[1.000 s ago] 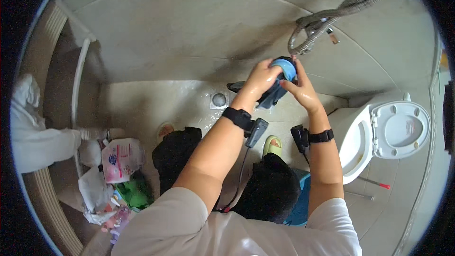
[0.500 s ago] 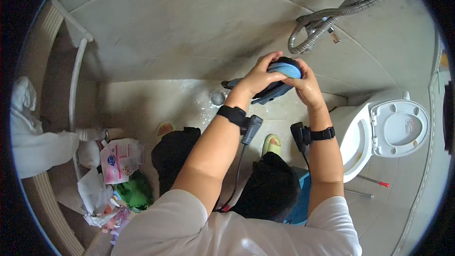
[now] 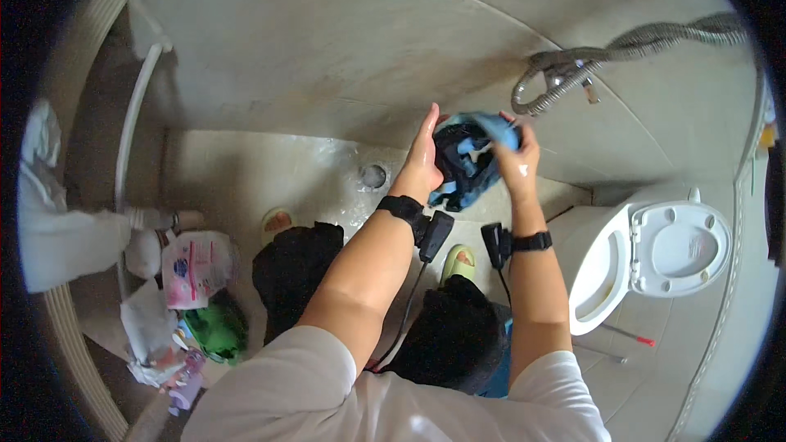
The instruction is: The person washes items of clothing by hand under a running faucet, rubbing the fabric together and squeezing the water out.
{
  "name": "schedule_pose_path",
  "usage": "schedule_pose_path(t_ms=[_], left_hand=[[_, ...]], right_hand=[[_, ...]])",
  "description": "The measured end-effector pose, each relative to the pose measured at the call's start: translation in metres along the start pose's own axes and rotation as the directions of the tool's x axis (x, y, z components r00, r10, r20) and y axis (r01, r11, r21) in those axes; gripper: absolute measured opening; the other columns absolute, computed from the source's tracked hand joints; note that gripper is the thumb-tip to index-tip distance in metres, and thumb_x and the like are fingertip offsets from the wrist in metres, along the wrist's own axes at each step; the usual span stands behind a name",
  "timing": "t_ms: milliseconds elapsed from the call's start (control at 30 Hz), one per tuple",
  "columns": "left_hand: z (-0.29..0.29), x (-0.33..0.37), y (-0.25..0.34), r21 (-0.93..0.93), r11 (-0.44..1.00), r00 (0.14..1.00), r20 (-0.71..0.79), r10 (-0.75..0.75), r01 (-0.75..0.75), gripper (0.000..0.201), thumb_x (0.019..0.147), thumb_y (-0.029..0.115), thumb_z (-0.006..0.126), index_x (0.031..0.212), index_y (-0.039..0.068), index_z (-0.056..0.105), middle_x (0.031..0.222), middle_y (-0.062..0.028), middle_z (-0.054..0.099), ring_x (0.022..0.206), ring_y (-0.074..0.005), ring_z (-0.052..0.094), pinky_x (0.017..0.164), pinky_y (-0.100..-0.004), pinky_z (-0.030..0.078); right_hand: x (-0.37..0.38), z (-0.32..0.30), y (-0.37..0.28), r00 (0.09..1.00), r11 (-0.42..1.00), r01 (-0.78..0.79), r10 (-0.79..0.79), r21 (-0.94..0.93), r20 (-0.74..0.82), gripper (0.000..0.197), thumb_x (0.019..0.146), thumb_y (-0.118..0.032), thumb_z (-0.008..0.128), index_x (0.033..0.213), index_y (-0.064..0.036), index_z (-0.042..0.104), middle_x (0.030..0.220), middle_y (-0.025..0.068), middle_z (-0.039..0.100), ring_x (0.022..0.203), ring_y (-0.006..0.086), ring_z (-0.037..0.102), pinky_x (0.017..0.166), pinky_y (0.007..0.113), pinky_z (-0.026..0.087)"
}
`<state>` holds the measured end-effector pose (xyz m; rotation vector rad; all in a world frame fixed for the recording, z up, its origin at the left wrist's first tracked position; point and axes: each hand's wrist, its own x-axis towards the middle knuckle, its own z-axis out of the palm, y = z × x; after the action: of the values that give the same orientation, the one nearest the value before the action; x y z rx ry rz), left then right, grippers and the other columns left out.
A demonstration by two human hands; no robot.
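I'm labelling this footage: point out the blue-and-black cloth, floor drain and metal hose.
Blue-and-black cloth (image 3: 469, 159): head view, its crumpled middle.
Floor drain (image 3: 373, 176): head view, its round cover.
Metal hose (image 3: 629, 47): head view, its twisted stretch.

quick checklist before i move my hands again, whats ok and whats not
1. Right hand gripping the cloth: ok, it appears closed on the blue edge.
2. Left hand gripping too: not ok, it is open at the cloth's left side.
3. Cloth spread flat: not ok, its black and blue parts are bunched.
4. Floor drain uncovered: ok, the cloth is off to its right.
5. Floor dry: not ok, it shines wet around the drain.
6. Toilet lid down: not ok, it is raised.
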<state>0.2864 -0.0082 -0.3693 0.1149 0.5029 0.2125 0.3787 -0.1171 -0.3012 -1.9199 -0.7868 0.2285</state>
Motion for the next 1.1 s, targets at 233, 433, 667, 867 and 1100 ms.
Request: schedule_pose_path(t_ms=[233, 433, 667, 867, 1100], left_hand=[[-0.007, -0.007, -0.004, -0.137, 0.975, 0.944, 0.303, -0.128, 0.176, 0.042, 0.084, 0.050, 0.052, 0.070, 0.011, 0.056, 0.064, -0.0069, 0.058, 0.056, -0.0231, 0.059, 0.055, -0.0340, 0.051], [-0.050, 0.026, -0.008, 0.360, 0.589, 0.690, 0.423, 0.588, -0.723, 0.013, 0.083, 0.016, 0.054, 0.079, 0.006, 0.060, 0.076, -0.0076, 0.061, 0.066, -0.0173, 0.058, 0.059, -0.0320, 0.047], [0.021, 0.003, -0.035, 0.530, 0.820, 0.931, -0.142, 0.336, -0.215, 0.032, 0.078, 0.026, 0.054, 0.068, -0.005, 0.057, 0.065, -0.0088, 0.057, 0.060, -0.0165, 0.049, 0.055, -0.0361, 0.038], [-0.001, 0.014, -0.027, 0.525, 0.809, 0.962, 0.074, 0.264, -0.263, 0.014, 0.077, 0.017, 0.055, 0.076, 0.004, 0.061, 0.065, -0.0060, 0.056, 0.060, -0.0187, 0.054, 0.056, -0.0354, 0.042], [-0.006, 0.001, -0.008, -0.275, 0.954, 0.988, 0.132, -0.086, 0.120, 0.018, 0.088, 0.027, 0.054, 0.091, 0.010, 0.058, 0.076, -0.0026, 0.059, 0.070, -0.0191, 0.059, 0.067, -0.0361, 0.050]], right_hand=[[-0.047, 0.049, -0.031, 0.942, 0.968, 0.243, -0.221, -0.059, 0.251, 0.049, 0.063, -0.009, 0.073, 0.107, -0.0002, 0.054, 0.108, 0.0135, 0.058, 0.099, 0.0284, 0.055, 0.091, 0.034, 0.040], [-0.027, 0.108, -0.047, 0.970, 0.953, 0.243, -0.238, -0.179, 0.048, 0.028, 0.065, -0.017, 0.074, 0.078, 0.0022, 0.059, 0.066, 0.0099, 0.059, 0.062, 0.0225, 0.057, 0.064, 0.034, 0.047], [0.030, 0.032, 0.013, 0.985, 0.974, -0.150, 0.131, -0.169, -0.115, 0.028, 0.068, -0.023, 0.069, 0.071, 0.0030, 0.058, 0.063, 0.0051, 0.058, 0.057, 0.0123, 0.048, 0.053, 0.030, 0.042], [0.012, 0.005, 0.009, 0.982, 0.984, -0.165, 0.170, -0.062, 0.080, 0.031, 0.075, -0.016, 0.069, 0.097, 0.0033, 0.059, 0.082, 0.0066, 0.061, 0.072, 0.0130, 0.054, 0.068, 0.027, 0.045], [-0.037, 0.037, -0.044, 0.844, 0.881, 0.418, -0.285, -0.223, 0.454, 0.051, 0.062, -0.010, 0.072, 0.110, -0.0043, 0.057, 0.110, 0.0143, 0.059, 0.110, 0.0330, 0.052, 0.095, 0.039, 0.038]])
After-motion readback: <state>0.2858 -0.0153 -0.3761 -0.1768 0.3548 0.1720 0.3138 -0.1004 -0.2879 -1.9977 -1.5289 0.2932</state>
